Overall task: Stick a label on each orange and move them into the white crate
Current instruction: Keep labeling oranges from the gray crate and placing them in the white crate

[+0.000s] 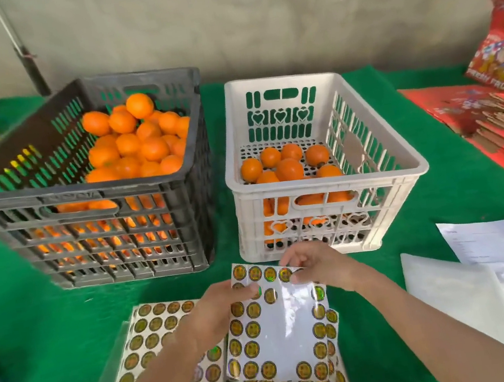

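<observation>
Label sheet (pixel 281 324): glossy white backing, round gold holographic labels with a face print along its edges, middle bare; held tilted above a stack of further sheets (pixel 154 335) on the green cloth (pixel 18 301), near centre.

Left hand (pixel 224 303): fingers curled over the sheet's far-left edge, gripping it.

Right hand (pixel 315 269): thumb and forefinger pressed together on 1 label (pixel 285 274) at the sheet's far-right corner; whether the label is lifted cannot be told.

White crate (pixel 323 183): just beyond the right hand, holding a single layer of oranges (pixel 286 167).

Dark crate (pixel 84 193): left of the white one, the 2 side by side but apart; oranges piled (pixel 138 141) towards its right side, well beyond both hands.

White papers (pixel 492 245) and red cartons (pixel 497 113) are noted at right.
</observation>
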A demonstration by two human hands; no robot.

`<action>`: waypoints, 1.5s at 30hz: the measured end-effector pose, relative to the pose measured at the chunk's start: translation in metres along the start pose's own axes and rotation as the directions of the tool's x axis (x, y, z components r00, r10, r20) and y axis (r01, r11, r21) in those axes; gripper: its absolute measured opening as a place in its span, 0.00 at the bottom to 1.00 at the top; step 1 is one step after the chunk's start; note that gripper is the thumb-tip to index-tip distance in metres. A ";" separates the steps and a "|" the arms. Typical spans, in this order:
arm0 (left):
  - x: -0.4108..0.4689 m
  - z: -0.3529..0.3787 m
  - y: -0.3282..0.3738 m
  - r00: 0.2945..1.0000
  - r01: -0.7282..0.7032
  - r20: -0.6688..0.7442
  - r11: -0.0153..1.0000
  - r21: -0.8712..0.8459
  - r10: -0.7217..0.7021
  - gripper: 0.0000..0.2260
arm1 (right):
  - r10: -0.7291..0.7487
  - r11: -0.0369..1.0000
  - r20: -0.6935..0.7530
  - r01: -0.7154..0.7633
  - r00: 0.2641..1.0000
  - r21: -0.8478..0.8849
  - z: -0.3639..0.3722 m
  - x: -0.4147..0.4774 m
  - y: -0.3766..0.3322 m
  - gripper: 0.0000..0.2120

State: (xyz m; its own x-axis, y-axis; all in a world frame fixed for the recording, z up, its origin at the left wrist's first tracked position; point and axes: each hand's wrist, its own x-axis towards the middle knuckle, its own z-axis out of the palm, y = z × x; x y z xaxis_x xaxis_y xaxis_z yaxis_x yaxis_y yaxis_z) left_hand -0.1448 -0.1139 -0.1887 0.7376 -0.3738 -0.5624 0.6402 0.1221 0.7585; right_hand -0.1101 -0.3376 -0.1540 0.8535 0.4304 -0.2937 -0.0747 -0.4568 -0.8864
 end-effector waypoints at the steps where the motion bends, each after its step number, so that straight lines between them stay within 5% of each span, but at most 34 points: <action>1: 0.001 0.001 -0.002 0.999 -0.002 -0.042 1.000 -0.001 0.002 0.11 | 0.000 0.996 0.004 0.000 1.000 -0.086 0.004 0.002 0.001 0.13; 4: 0.000 0.002 -0.006 0.984 0.010 -0.180 1.000 0.027 -0.005 0.09 | -0.224 0.885 -0.118 0.151 0.967 -0.441 0.020 0.002 0.008 0.11; 6: -0.003 0.003 -0.008 0.976 0.016 -0.216 1.000 0.020 -0.011 0.08 | -0.420 0.801 -0.125 0.303 0.899 -0.516 0.035 -0.002 0.010 0.05; 17: 0.000 0.004 -0.016 0.993 0.085 -0.093 0.994 0.069 -0.078 0.09 | -0.554 0.588 0.045 0.429 0.831 -0.686 0.059 -0.021 0.016 0.04; 20: 0.005 0.006 -0.018 0.986 0.055 -0.163 0.974 0.222 -0.018 0.06 | -0.532 0.648 0.007 0.413 0.847 -0.640 0.056 -0.022 0.016 0.05; 24: 0.013 0.008 -0.027 0.950 -0.032 -0.250 0.852 0.522 0.189 0.06 | -0.441 0.849 -0.233 0.319 0.867 -0.421 0.046 -0.016 0.010 0.07; 29: 0.011 0.014 -0.041 0.909 -0.013 -0.282 0.695 0.719 0.308 0.33 | -0.445 0.890 -0.324 0.371 0.835 -0.265 0.047 -0.009 -0.024 0.07; 32: -0.010 0.019 -0.026 0.766 -0.198 -0.157 0.462 0.865 0.623 0.32 | -0.596 0.803 -0.358 0.543 0.719 -0.245 0.049 -0.006 -0.073 0.04; 36: -0.052 0.009 0.045 0.356 -0.549 -0.029 0.234 0.802 0.934 0.18 | -0.727 0.663 -0.424 0.714 0.540 -0.226 0.045 0.019 -0.150 0.03; 39: -0.078 -0.009 0.113 0.140 -0.597 -0.075 0.144 0.789 0.987 0.09 | -0.735 0.660 -0.434 0.699 0.521 -0.277 0.042 0.061 -0.191 0.03; 42: -0.083 -0.040 0.175 0.107 -0.468 -0.151 0.184 0.865 0.983 0.08 | -0.697 0.717 -0.367 0.586 0.617 -0.377 0.038 0.111 -0.216 0.15; 45: -0.070 -0.081 0.230 0.308 -0.224 -0.226 0.301 0.927 0.924 0.10 | -0.562 0.769 -0.205 0.415 0.802 -0.485 0.034 0.155 -0.232 0.30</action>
State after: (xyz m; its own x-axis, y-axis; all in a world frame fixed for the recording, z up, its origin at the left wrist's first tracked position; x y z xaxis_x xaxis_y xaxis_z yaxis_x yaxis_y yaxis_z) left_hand -0.0320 0.0152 -0.0018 0.8672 0.2052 0.4536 -0.1717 -0.7320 0.6594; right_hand 0.0218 -0.1384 -0.0056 0.8317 0.4423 0.3356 0.5471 -0.5506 -0.6305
